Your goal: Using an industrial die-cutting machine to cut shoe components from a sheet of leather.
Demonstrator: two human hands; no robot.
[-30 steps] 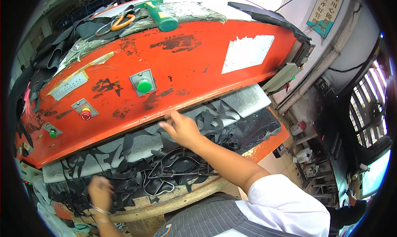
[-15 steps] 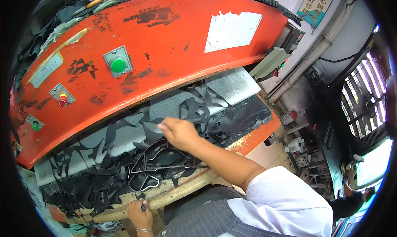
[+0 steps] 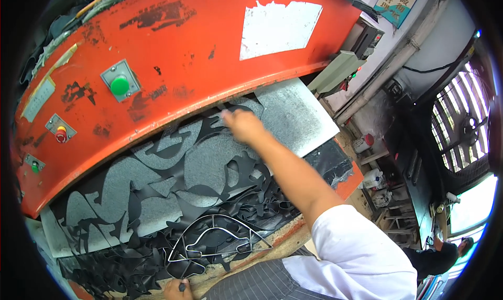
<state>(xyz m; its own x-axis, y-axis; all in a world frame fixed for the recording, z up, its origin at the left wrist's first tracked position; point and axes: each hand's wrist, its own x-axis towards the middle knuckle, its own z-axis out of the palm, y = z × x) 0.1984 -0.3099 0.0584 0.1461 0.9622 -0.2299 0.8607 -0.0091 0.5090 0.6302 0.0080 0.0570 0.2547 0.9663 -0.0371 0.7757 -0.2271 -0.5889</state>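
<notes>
My right hand (image 3: pixel 245 127) reaches to the lower edge of the orange press, its fingers curled in over black sheet scrap (image 3: pixel 175 161). Its fingertips are slightly blurred, so what they pinch cannot be made out. The scrap, full of cut-out holes, lies across the pale cutting board (image 3: pixel 298 111). My left hand (image 3: pixel 178 290) is low at the near edge, closed around a small dark piece whose kind is unclear; the lower edge of the picture cuts the hand off. Just beyond it, a metal cutting die (image 3: pixel 201 255) with a curved outline rests on heaped black offcuts (image 3: pixel 126 260).
The orange press body (image 3: pixel 178 53) spans the far side, with a green button (image 3: pixel 119 85) and a red knob (image 3: pixel 61 134). A grey control box (image 3: pixel 335 72) stands at its right end. Farther right are a wall pipe (image 3: pixel 387 64), a dark bench and another person (image 3: pixel 440 255).
My right hand has moved away from me to the press edge. Scraps at the board's right have shifted toward me, baring more board. The view has shifted, and my left hand sits lower in it.
</notes>
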